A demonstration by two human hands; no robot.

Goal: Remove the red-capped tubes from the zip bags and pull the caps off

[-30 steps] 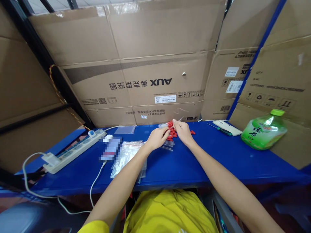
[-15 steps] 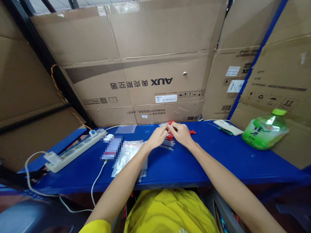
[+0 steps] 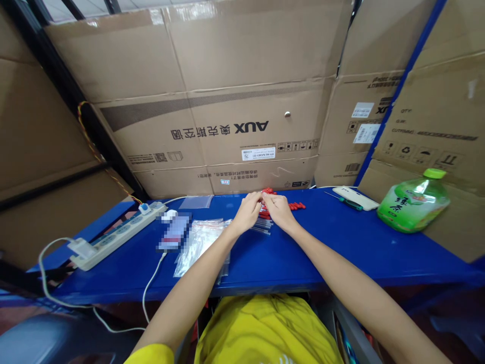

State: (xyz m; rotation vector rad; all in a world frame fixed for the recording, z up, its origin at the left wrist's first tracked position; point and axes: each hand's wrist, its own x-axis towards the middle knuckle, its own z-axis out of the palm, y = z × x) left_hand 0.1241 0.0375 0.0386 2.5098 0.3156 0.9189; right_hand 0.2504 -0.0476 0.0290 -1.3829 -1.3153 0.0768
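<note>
My left hand (image 3: 248, 210) and my right hand (image 3: 279, 210) meet at the fingertips over the back middle of the blue table (image 3: 303, 253). Both are closed, fingers pressed together, and whatever they grip is hidden. Beneath and around them lie several thin tools with red handles (image 3: 297, 206) and bright straight shafts (image 3: 262, 226), which look like small screwdrivers. Part of this pile is covered by my hands. Close to my left forearm sits a stack of clear plastic zip bags (image 3: 199, 242).
On the left are a phone (image 3: 175, 231) with a white cable and a long power strip (image 3: 121, 235). A green-capped drink bottle (image 3: 415, 202) stands at right, near a white board (image 3: 358, 197) and a green-handled screwdriver (image 3: 350, 203). Cardboard panels (image 3: 227, 60) wall the table.
My right hand has shifted slightly left and its fingers are drawn in closer to my left hand. More red handles show to the right of it.
</note>
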